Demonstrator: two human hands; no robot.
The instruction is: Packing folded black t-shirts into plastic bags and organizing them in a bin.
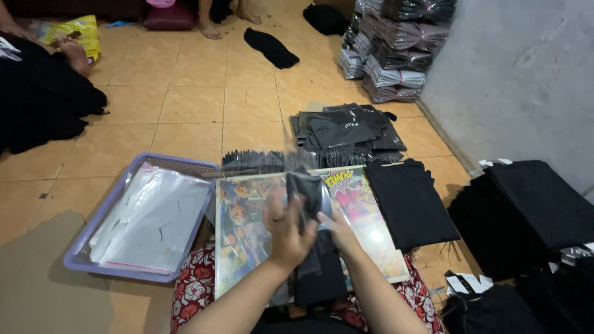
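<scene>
Both hands, left (286,227) and right (337,230), grip a black garment (307,193) half inside a clear bag (297,162); bagged stacks (396,49) done, folded shirts (409,201) remain

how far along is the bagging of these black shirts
Done, by the look of it: bagged black garments stacked by the wall and a smaller bagged pile ahead. In hand: left hand and right hand hold a black garment. Left: folded black shirt, black pile, empty bags in the tray.

Bagged dark garments (396,49) stacked by wall; clear bags (154,222) in tray.
</scene>
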